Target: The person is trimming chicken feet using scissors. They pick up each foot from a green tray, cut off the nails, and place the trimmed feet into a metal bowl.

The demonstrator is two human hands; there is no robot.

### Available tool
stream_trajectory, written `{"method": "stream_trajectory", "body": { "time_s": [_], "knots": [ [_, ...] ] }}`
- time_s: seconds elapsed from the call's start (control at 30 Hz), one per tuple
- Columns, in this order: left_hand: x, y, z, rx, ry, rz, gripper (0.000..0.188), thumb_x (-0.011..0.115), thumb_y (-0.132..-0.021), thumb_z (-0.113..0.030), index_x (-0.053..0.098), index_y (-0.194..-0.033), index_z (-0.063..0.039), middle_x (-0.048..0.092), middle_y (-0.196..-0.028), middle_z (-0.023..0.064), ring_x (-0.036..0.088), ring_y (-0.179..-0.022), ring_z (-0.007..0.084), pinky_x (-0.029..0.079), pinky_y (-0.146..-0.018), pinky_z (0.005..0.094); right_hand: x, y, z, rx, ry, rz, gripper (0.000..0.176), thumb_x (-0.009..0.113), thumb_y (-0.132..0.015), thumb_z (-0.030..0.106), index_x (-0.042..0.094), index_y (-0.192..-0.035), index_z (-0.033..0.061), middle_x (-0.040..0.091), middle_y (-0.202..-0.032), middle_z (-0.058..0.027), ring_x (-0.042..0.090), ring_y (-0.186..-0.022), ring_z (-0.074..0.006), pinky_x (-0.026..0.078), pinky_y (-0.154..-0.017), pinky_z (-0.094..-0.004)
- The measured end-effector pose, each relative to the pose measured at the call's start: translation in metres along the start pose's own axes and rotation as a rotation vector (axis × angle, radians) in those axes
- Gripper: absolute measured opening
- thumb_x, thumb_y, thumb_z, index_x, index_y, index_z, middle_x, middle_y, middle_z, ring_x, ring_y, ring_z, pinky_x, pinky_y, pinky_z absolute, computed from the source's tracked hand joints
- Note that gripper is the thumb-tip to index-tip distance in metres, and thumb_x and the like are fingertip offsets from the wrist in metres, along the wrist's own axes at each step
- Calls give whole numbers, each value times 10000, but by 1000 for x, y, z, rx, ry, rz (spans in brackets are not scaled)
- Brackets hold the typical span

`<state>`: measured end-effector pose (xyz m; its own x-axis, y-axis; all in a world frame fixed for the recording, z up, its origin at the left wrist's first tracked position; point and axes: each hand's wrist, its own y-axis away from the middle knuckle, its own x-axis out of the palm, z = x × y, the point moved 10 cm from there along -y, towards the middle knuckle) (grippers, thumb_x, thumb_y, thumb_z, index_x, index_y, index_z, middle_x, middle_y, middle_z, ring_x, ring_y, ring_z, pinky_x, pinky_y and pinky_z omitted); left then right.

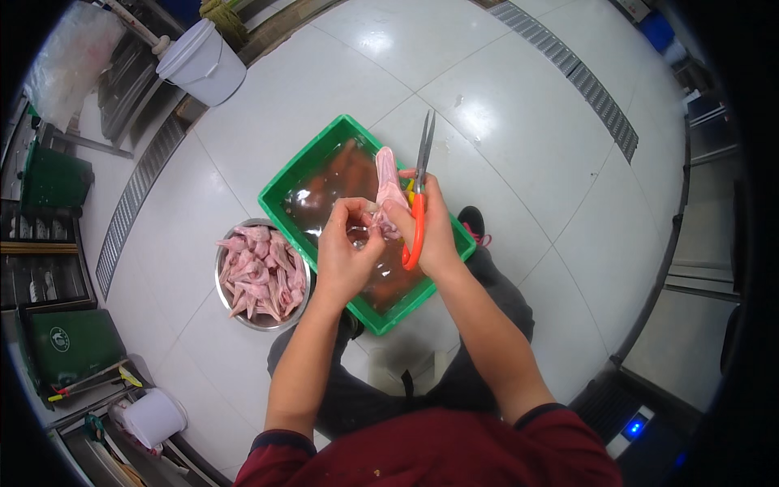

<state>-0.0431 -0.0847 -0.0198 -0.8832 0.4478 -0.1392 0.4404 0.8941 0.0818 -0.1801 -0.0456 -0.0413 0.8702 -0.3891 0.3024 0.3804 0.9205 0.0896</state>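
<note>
My right hand (437, 234) holds a pair of scissors (416, 228) with orange handles, blades pointing away from me and slightly apart. The same hand also grips a pale pink, plucked duck head (388, 176), its bill pointing away from me. With thumb and forefinger, my left hand (350, 255) pinches the ragged near end of that head. Both hands are above a green plastic tub (302, 159) of murky brownish water. Reddish-brown shapes show dimly under the surface. To the left, a round metal bowl (261, 324) is heaped with similar plucked heads (258, 271).
A lidded white bucket (210, 67) stands at the far left on the tiled floor (487, 176). Metal drain grates (544, 49) cross the floor. Green bins (76, 341) and a white tub (155, 417) line the left side. Steel cabinets (675, 341) run along the right.
</note>
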Motion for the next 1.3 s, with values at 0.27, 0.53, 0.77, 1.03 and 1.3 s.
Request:
{"method": "stream_trajectory", "body": {
  "time_s": [0.27,0.53,0.77,1.03,1.3],
  "knots": [
    [-3,-3,4,-26,247,70,345,646,-885,82,511,-1188,-15,549,-1096,29,556,-994,115,523,-885,276,10,2,-5,100,-33,91,504,654,-955,84,390,-1382,43,605,-1173,-111,624,-967,-141,538,-798,-292],
    [4,0,-5,8,327,128,348,659,-889,73,515,-1189,-27,549,-1037,13,557,-928,87,511,-842,244,4,1,1,103,-111,67,509,631,-949,66,384,-1394,43,616,-1112,-108,629,-961,-141,537,-818,-298],
    [2,-5,0,-45,494,164,316,674,-901,27,511,-1166,-31,557,-1013,14,559,-917,90,519,-795,245,1,1,-1,86,-131,55,507,629,-947,53,376,-1386,40,616,-1093,-109,628,-943,-138,532,-819,-289],
    [-5,-5,2,8,49,-53,297,729,-896,-65,540,-1118,-15,589,-940,40,595,-853,101,552,-698,261,5,4,7,-86,110,-1,486,687,-925,61,424,-1332,45,608,-1102,-141,652,-937,-156,536,-813,-287],
    [-9,-4,3,3,-31,-72,246,692,-920,-37,527,-1100,-9,620,-929,52,611,-830,94,557,-676,260,6,3,15,-134,221,-21,440,634,-963,14,385,-1325,33,652,-1068,-98,643,-940,-122,537,-792,-265]
  ]
}}
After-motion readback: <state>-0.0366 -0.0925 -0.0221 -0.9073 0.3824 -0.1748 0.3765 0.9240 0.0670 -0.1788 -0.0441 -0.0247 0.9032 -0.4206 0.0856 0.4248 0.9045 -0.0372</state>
